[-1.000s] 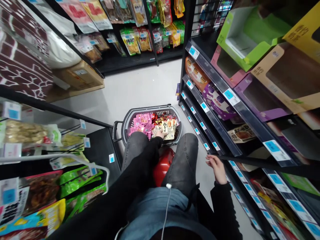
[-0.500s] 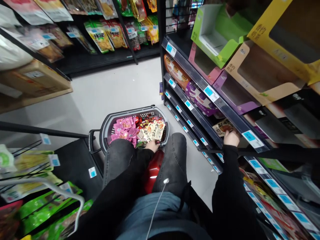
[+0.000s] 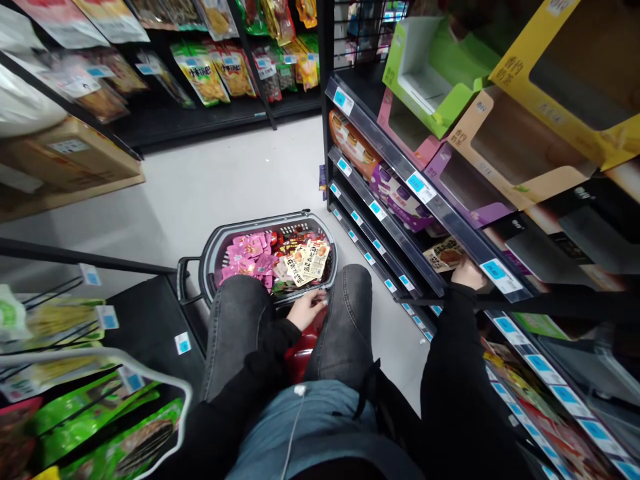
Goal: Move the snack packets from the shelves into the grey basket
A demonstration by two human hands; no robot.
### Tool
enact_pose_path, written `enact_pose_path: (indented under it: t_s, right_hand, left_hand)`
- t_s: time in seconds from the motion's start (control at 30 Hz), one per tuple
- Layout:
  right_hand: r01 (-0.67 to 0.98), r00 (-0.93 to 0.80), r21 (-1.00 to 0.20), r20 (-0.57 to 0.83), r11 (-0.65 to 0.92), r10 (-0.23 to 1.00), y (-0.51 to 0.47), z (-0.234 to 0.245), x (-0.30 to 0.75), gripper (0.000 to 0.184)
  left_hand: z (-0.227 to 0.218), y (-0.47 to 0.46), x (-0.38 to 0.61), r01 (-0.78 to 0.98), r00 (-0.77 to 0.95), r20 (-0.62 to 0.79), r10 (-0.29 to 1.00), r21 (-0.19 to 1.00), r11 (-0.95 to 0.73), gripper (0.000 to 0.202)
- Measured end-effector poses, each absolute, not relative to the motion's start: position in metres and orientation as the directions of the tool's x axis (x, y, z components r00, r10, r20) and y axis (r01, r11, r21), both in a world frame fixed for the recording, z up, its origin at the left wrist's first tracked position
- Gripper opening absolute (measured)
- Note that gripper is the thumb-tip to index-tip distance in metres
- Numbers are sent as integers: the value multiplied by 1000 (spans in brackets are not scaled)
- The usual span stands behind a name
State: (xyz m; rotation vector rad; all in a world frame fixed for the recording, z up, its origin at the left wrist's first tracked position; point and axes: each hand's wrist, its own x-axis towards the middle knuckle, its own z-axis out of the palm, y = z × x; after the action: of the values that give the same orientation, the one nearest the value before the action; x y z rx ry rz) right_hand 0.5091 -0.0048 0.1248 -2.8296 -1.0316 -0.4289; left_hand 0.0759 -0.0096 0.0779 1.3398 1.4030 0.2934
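My left hand (image 3: 307, 311) is between my knees, just outside the near rim of a grey shopping basket (image 3: 206, 257). Its fingers are partly bent with a gap at the thumb, and nothing shows in them. In the basket lie pink packets (image 3: 250, 257), red packets and cream packets with black lettering (image 3: 314, 259). My right hand (image 3: 469, 274) reaches into the shelf on the right. Its fingers are closed at the end of a cream snack packet (image 3: 444, 255) with a brown picture; the shelf edge partly hides the fingertips.
Open-fronted cardboard display boxes (image 3: 435, 80) stand on the right shelf, with purple multipacks (image 3: 400, 197) below. Price-tagged shelf edges (image 3: 420, 185) run beside my right arm. A wire rack (image 3: 183, 400) is at lower left, a cardboard carton (image 3: 70, 157) farther back. Bagged snacks (image 3: 203, 73) line the far shelf.
My left hand has drawn back from the cream packets in the basket toward me. The right hand has shifted slightly right and deeper by the shelf packet.
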Motion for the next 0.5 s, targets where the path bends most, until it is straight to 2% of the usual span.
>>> enact_pose_path:
  t_s: [0.1,0.17,0.33,0.4,0.5]
  right_hand:
    - [632,732,-46,364,-774,576,-9,127,513,37]
    - [648,727,-138,406,-749,554,-15,129,507,41]
    - [793,607,-401,584,-459,539,-42,153,440,49]
    - [765,626,-565,540,-309,562,-55,175,400,42]
    - [522,598,-845,264,-118,757,-67,216,349,31]
  left_hand:
    - [88,-3,85,513,283,-513,810,795,324,36]
    - [92,-1,89,489,301,-501,811,812,319,37]
    - [97,-6,97,380,397,-442,805,877,294,47]
    - [107,-9,103,259,445,-459,769,888,380,62]
    - [136,-13,112,34,583,-512,631,791,611,83]
